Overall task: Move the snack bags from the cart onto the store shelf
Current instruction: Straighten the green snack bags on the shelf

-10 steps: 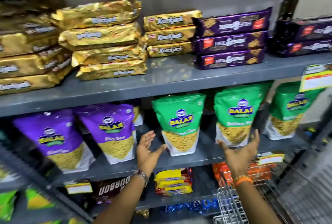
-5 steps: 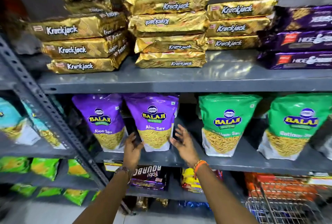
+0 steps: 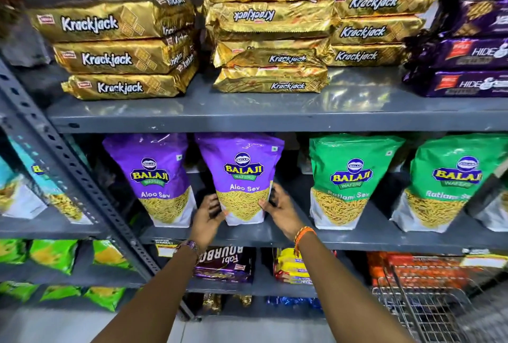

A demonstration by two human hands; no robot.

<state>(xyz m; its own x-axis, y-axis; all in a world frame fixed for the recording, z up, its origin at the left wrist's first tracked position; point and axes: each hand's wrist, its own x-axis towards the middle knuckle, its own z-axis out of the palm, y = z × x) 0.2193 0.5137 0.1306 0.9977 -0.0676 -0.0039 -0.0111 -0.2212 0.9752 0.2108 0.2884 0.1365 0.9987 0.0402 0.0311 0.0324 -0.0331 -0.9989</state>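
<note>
- Grey store shelf is crowded; nudging could topple the neighbouring purple bag.
- Aloo Sev bag stands upright there; I'd fear it tipping forward.
- Left hand and right hand clasp its lower edges, fingers curled; a loose grip slips.

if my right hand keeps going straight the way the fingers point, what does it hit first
Most likely the right-hand purple Aloo Sev pouch. The right hand already sits at its lower right edge, fingers aimed up and left into it. Depth is unclear, so they might slip behind it instead.
</note>
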